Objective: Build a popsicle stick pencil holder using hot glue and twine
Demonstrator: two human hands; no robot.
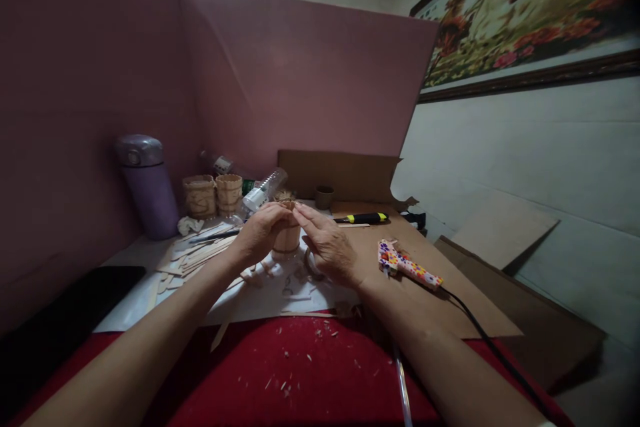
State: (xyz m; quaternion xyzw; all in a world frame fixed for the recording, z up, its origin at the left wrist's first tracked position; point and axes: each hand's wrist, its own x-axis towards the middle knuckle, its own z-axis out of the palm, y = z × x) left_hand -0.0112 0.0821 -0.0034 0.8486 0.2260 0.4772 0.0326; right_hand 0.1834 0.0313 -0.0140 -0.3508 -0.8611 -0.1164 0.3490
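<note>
A small barrel made of wooden sticks (287, 238) stands on the white sheet (135, 287) in the middle of the table. My left hand (261, 232) wraps round its left side, fingers curled at the rim. My right hand (327, 245) comes from the right with fingertips pinched at the barrel's top edge, where both hands meet. What the fingertips pinch is too small to make out. A wooden ring lies under my right palm.
Loose flat sticks (197, 255) lie left of the barrel. Two finished stick cups (215, 195), a purple flask (147, 185) and a plastic bottle (263, 190) stand behind. A patterned glue gun (407, 265) with black cord and a yellow-black knife (364, 218) lie on brown cardboard (450, 307) at the right.
</note>
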